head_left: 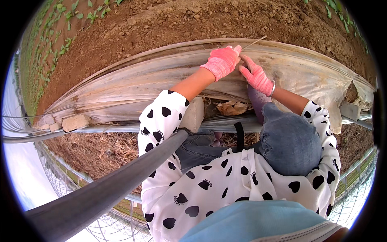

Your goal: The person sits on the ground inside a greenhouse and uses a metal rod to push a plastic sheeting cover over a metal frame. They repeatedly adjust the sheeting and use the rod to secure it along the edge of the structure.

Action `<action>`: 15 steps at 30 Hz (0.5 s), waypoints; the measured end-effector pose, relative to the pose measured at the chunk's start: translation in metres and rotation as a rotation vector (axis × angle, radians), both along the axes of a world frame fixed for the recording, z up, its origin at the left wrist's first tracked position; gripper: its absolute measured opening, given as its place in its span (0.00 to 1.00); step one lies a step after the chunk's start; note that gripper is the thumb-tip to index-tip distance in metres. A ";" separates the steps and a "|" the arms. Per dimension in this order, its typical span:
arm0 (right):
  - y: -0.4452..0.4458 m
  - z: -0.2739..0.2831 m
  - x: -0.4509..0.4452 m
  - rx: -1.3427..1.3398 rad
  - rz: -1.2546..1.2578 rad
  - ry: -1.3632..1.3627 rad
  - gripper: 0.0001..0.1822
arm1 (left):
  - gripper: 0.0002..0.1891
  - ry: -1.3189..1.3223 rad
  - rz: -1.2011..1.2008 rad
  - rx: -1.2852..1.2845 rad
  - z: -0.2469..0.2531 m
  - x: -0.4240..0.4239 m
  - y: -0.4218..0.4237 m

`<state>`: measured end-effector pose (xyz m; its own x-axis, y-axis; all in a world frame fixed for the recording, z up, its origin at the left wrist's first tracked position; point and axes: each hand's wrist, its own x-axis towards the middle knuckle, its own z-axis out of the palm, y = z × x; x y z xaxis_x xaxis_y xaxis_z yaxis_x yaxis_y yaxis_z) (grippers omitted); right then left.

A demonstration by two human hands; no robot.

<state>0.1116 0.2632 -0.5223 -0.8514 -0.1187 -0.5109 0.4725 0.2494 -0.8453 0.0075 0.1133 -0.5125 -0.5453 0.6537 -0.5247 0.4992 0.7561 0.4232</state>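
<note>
My left hand, in a pink knit glove, grips a thin straight stick that points up and to the right over the soil edge. My right hand, gloved the same way, is just below and right of it. Its index fingertip reaches the left hand, while the thumb stands apart; whether it also pinches the stick's lower end is hidden. Under both hands lies a dirty, translucent plastic film, wrinkled and stretched in a long band along the soil.
Bare brown soil lies beyond the film. Concrete blocks rest on its near edge, by a dry leaf. A grey metal pipe slants up from the lower left. My shoe is against the film.
</note>
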 end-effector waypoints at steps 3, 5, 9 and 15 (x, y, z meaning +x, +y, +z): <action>0.007 0.005 0.022 0.072 0.175 0.165 0.16 | 0.23 -0.055 0.003 -0.051 0.001 -0.010 -0.013; 0.013 -0.006 0.035 0.230 0.416 0.527 0.14 | 0.22 0.011 -0.005 -0.058 -0.010 -0.026 -0.023; 0.009 -0.008 0.035 0.371 0.598 0.605 0.11 | 0.22 0.028 0.061 -0.166 -0.005 -0.057 -0.070; 0.005 -0.016 0.035 0.396 0.601 0.707 0.11 | 0.22 0.126 0.178 -0.274 -0.016 -0.063 -0.174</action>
